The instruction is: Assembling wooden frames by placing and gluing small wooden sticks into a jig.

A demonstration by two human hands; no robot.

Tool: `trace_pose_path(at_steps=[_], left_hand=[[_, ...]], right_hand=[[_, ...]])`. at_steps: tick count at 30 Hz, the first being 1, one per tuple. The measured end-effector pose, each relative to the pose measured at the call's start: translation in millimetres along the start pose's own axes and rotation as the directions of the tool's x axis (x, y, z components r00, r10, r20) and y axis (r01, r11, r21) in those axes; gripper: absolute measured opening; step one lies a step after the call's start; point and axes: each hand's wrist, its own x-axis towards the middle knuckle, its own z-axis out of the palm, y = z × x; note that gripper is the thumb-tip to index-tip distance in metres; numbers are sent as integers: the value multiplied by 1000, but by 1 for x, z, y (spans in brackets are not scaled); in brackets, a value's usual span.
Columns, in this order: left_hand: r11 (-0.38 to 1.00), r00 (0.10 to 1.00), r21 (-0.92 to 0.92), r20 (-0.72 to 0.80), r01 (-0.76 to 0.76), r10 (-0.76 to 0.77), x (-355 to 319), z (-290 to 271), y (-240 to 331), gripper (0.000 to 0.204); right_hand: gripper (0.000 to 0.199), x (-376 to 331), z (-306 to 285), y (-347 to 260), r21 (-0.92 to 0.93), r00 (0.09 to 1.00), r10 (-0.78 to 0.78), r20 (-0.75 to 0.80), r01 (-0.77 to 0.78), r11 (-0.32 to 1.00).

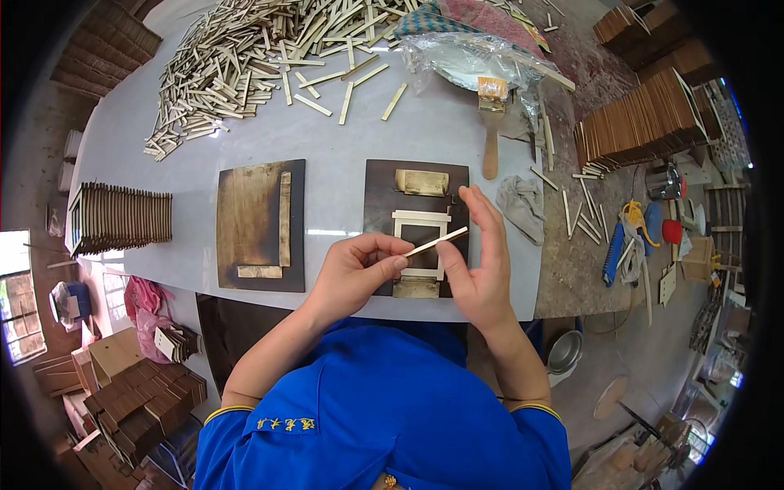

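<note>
A thin pale wooden strip (429,244) is pinched between the thumb and forefinger of my left hand (351,273). It slants up to the right above a dark board (380,181). My right hand (482,278) is at the strip's other end, thumb against or close to it, fingers stretched out. Below the strip, pale strips form a small rectangular frame (420,218) on the board, partly hidden by my hands. Yellowish worn blocks (421,182) are fixed above and below that frame.
Left of it lies a second dark board (249,212) with an L-shaped edge. A stack of slatted pieces (122,219) stands farther left. Loose wooden strips (220,82) are heaped at the back. A brush (491,122), a grey cloth (520,208) and stacked brown panels (641,122) are to the right.
</note>
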Motion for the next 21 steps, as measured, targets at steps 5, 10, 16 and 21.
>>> trace_pose_path(at_steps=[5,10,16,21], left_hand=[[980,997,187,-9,-68,71,-2,-2,-4,17],[765,932,557,45,-323,361,-4,-5,-14,18],[635,860,660,33,-401,509,-10,-9,-33,19],[555,832,723,49,-412,553,-12,-14,-42,21]], right_hand=[[51,-4,-13,3,38,993,119,17,-120,992],[38,-15,-17,11,-7,991,135,1,-135,991],[31,-47,-10,15,-121,998,64,18,-62,991],[31,-67,0,14,-216,998,-31,49,41,976]])
